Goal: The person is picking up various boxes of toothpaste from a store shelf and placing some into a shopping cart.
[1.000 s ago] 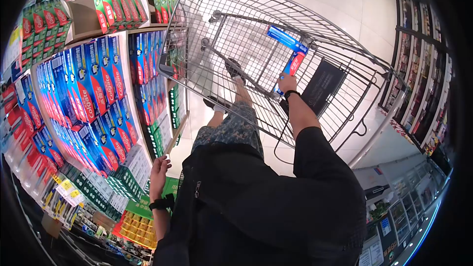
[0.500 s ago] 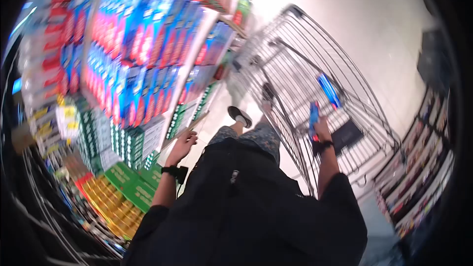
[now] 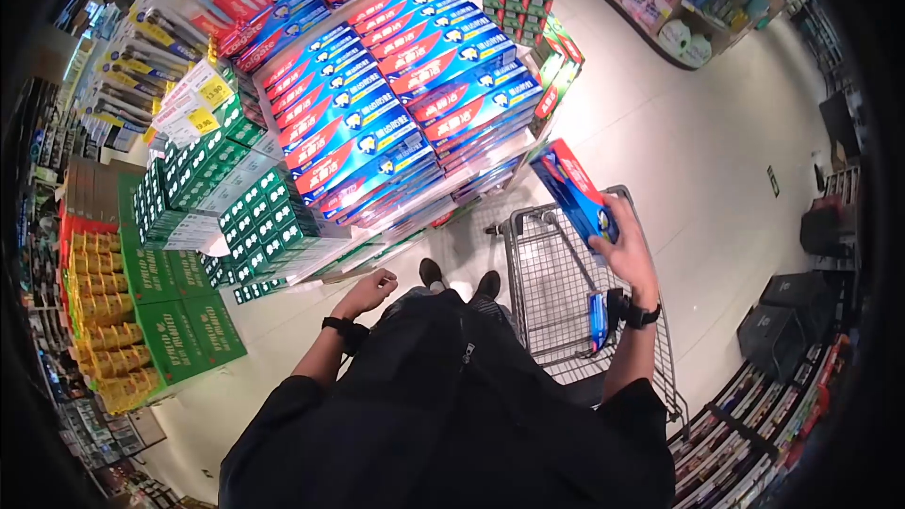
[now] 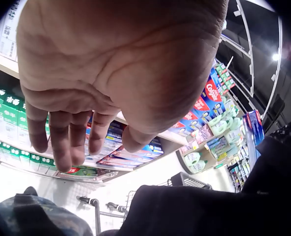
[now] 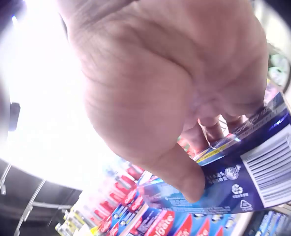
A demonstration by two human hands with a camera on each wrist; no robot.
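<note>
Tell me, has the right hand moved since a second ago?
Yes. The right hand has risen out of the cart, holding a box above its rim.

Your right hand [image 3: 627,250] grips a blue-and-red toothpaste box [image 3: 570,190] by its near end, raised above the wire cart [image 3: 528,254]. A second blue box [image 3: 598,320] lies inside the cart. Your left hand [image 3: 368,294] hangs loosely curled, near the stacked toothpaste display [image 3: 377,123].
</note>
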